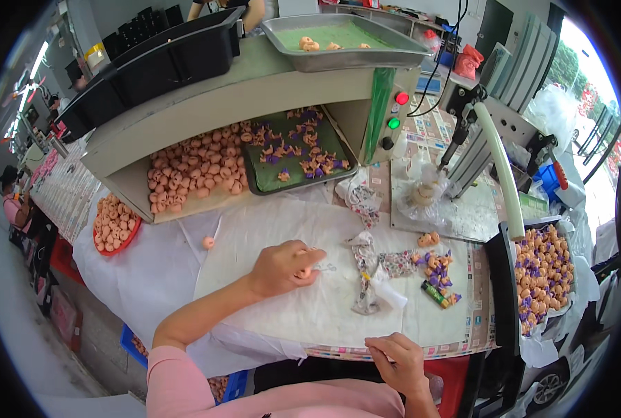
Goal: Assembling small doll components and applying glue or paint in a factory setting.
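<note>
My left hand (283, 269) is closed above the white cloth (269, 311), its fingers wrapped round a small flesh-coloured doll head (304, 273) that they mostly hide. To the left of this hand lies a single doll head (208, 242). My right hand (399, 359) hovers at the table's front edge, thumb and bent fingers apart, with nothing visible in it. Between the hands and to the right are crumpled floral rags (396, 265), a small green tube (435, 294) and a cluster of purple-and-flesh doll parts (437, 268).
A beige machine housing (255, 83) spans the back, sheltering heaped heads (199, 164) and a dark tray (256, 182). A red basket (126, 240) stands left. At right are a lever press (495, 160) and a filled bin (544, 272). A metal tray (345, 35) rests on top.
</note>
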